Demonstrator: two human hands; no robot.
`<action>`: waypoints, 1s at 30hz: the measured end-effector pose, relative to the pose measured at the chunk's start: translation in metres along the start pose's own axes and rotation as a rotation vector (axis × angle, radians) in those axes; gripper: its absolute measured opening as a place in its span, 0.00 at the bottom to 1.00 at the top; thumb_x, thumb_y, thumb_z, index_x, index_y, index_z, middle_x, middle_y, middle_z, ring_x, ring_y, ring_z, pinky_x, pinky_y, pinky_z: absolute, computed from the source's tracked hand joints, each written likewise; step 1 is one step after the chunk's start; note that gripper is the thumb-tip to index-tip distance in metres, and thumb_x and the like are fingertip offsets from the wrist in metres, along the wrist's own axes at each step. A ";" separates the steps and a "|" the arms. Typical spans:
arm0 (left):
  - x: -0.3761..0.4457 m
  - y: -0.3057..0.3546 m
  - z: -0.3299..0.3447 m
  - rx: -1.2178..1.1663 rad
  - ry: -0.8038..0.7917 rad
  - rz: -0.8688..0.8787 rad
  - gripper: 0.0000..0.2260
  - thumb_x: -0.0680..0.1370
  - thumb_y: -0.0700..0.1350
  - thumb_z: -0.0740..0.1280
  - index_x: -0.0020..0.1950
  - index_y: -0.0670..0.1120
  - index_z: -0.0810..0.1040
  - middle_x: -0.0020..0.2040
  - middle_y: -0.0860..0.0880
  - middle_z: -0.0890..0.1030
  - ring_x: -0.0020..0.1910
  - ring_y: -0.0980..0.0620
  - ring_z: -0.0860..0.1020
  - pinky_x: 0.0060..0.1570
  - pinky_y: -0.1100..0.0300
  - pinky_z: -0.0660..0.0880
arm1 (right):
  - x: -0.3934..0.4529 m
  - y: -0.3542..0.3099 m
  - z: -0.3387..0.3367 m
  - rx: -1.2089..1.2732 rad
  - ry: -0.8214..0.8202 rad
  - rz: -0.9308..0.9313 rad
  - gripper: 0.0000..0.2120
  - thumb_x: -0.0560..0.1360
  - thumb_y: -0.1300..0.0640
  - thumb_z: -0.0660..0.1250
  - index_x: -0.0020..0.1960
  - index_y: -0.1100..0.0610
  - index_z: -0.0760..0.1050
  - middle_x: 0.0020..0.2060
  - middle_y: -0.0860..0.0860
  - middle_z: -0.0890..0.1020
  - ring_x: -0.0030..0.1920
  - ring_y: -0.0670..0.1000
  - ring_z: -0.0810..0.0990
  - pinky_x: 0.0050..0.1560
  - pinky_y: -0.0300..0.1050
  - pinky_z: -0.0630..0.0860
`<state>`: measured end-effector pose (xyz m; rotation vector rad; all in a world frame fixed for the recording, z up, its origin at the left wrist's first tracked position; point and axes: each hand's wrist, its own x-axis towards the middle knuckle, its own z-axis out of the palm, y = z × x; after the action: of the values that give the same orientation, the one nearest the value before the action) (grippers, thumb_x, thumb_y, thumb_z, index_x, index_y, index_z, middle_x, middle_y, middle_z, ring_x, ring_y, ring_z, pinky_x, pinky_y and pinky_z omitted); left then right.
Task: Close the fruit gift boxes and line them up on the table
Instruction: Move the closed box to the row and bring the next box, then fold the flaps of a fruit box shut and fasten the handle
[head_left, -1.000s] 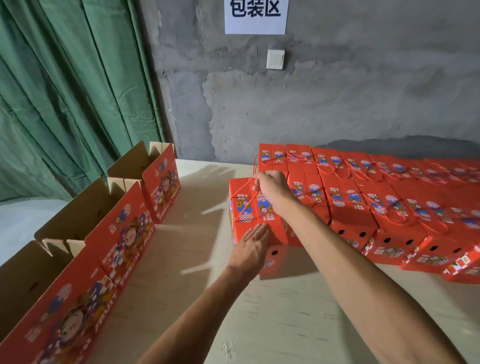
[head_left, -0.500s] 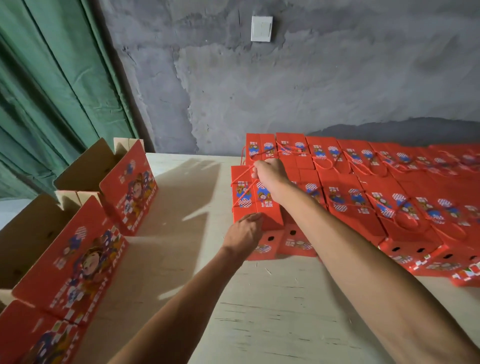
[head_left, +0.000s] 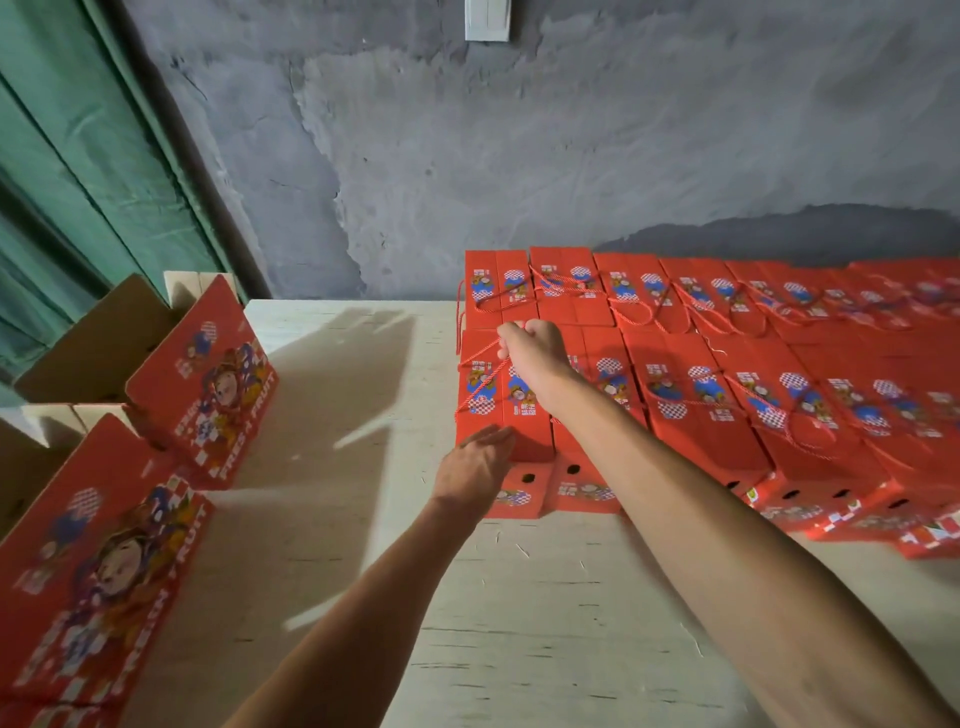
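A closed red fruit gift box (head_left: 491, 400) stands at the left end of the near row of closed boxes (head_left: 727, 410) on the pale wooden table (head_left: 545, 623). My right hand (head_left: 535, 348) grips the box's red cord handle (head_left: 475, 371) above its top. My left hand (head_left: 475, 462) presses with straight fingers against the box's near left corner. A second row of closed boxes (head_left: 597, 291) runs behind it along the wall.
Open red gift boxes with raised brown flaps stand at the left: one (head_left: 208, 384) farther back, one (head_left: 98, 577) near the table's corner. A grey concrete wall (head_left: 519, 156) rises behind the table and a green curtain (head_left: 78, 156) hangs at the left.
The box has gone from lifted in front of the row down into line at the row's left end. My view has tilted down and drawn nearer the table.
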<state>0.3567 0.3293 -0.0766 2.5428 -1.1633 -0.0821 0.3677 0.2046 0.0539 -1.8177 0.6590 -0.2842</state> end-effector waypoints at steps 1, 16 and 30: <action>0.000 -0.001 0.001 0.002 0.020 -0.008 0.15 0.85 0.45 0.62 0.71 0.45 0.76 0.71 0.51 0.77 0.74 0.50 0.70 0.67 0.55 0.71 | 0.001 0.000 0.000 0.002 -0.005 -0.004 0.09 0.77 0.59 0.63 0.38 0.57 0.72 0.37 0.55 0.74 0.37 0.50 0.68 0.35 0.44 0.62; -0.028 0.027 -0.029 0.174 -0.010 -0.259 0.13 0.79 0.42 0.59 0.58 0.48 0.80 0.58 0.47 0.83 0.62 0.45 0.77 0.64 0.54 0.64 | -0.066 0.010 0.031 -0.506 -0.036 -0.160 0.17 0.80 0.52 0.65 0.65 0.60 0.76 0.63 0.57 0.79 0.64 0.59 0.77 0.62 0.53 0.75; -0.266 -0.054 -0.169 0.187 0.498 -0.661 0.12 0.82 0.48 0.62 0.60 0.52 0.82 0.60 0.54 0.82 0.61 0.50 0.77 0.63 0.55 0.69 | -0.246 -0.036 0.176 -0.253 -0.340 -0.427 0.21 0.79 0.47 0.68 0.70 0.53 0.76 0.68 0.51 0.79 0.69 0.53 0.76 0.69 0.49 0.72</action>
<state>0.2516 0.6075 0.0412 2.7648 -0.1358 0.4905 0.2653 0.4917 0.0580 -2.1784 0.0644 -0.1695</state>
